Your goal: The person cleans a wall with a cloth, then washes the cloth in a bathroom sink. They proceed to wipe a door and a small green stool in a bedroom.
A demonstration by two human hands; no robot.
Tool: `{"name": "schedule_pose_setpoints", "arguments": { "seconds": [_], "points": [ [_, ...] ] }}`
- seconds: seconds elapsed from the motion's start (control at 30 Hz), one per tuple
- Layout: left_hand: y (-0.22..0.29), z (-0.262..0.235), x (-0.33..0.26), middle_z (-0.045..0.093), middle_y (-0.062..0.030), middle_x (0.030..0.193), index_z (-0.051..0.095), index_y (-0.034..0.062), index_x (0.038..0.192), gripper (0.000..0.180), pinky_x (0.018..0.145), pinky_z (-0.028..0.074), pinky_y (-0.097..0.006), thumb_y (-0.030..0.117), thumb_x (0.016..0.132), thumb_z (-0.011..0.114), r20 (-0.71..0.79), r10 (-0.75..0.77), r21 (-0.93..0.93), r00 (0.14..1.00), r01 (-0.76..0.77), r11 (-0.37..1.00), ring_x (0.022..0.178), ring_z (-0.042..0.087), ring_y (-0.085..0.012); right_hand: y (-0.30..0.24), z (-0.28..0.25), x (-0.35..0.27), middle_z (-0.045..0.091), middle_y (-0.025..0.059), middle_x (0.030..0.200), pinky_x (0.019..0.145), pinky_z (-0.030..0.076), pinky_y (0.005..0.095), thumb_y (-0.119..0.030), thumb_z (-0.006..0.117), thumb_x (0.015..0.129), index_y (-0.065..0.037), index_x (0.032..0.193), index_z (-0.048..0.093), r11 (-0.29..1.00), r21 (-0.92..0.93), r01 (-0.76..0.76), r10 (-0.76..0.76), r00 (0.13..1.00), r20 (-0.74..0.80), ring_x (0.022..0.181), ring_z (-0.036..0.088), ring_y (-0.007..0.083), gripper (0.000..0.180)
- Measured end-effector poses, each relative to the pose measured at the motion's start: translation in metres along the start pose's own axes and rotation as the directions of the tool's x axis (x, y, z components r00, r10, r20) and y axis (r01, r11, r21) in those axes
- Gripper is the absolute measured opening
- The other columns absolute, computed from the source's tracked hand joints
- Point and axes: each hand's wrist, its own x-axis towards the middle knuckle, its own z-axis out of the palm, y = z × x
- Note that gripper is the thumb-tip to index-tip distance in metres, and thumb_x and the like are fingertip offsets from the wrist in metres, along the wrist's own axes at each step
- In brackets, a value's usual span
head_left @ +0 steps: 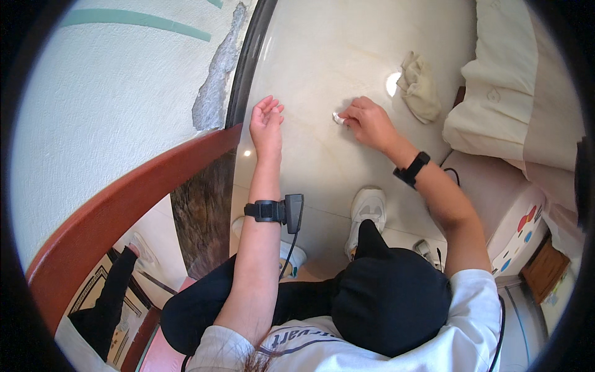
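White tee, black trousers, black wristbands (pixel 268 211), white sneakers (pixel 367 208).

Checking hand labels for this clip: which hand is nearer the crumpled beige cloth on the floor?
Right. The right hand, pinching a small white piece, sits just left of the crumpled beige cloth. The left hand is farther left, open, near the wall's dark baseboard.

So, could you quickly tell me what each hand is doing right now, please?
Left hand: open, palm up, holding nothing.
Right hand: closed on a small white wad, pressed to the floor.
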Motion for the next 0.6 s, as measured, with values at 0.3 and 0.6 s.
{"name": "schedule_pose_setpoints", "arguments": {
  "seconds": [0.3, 0.6],
  "points": [
    [-0.011, 0.003, -0.002, 0.06, -0.011, 0.127, 0.052, 0.0024, 0.131, 0.035, 0.091, 0.051, -0.031, 0.01, 0.098, 0.055, 0.013, -0.011, 0.004, 1.0, 0.011, 1.0, 0.114, 0.061, -0.0196, -0.047, 0.044, -0.024, 0.062, 0.0118, 0.086, 0.074, 0.05, 0.0411, -0.01, 0.068, 0.083, -0.004, 0.09, 0.07, 0.994, 0.094, -0.062, 0.083, 0.967, -0.239, 0.086, 0.059, 0.0313, 0.009],
    [-0.001, 0.005, -0.006, 0.061, -0.0131, 0.124, 0.054, 0.0008, 0.128, 0.033, 0.085, 0.049, -0.028, 0.004, 0.095, 0.053, 0.011, 0.04, -0.011, 0.999, -0.04, 0.999, 0.108, 0.063, -0.0201, -0.051, 0.057, -0.05, 0.056, 0.0089, 0.089, 0.078, 0.048, 0.0381, -0.008, 0.063, 0.074, -0.005, 0.091, 0.065, 0.951, -0.052, 0.303, -0.297, 0.949, 0.104, 0.089, 0.055, 0.0273, 0.017]
  ]
}}
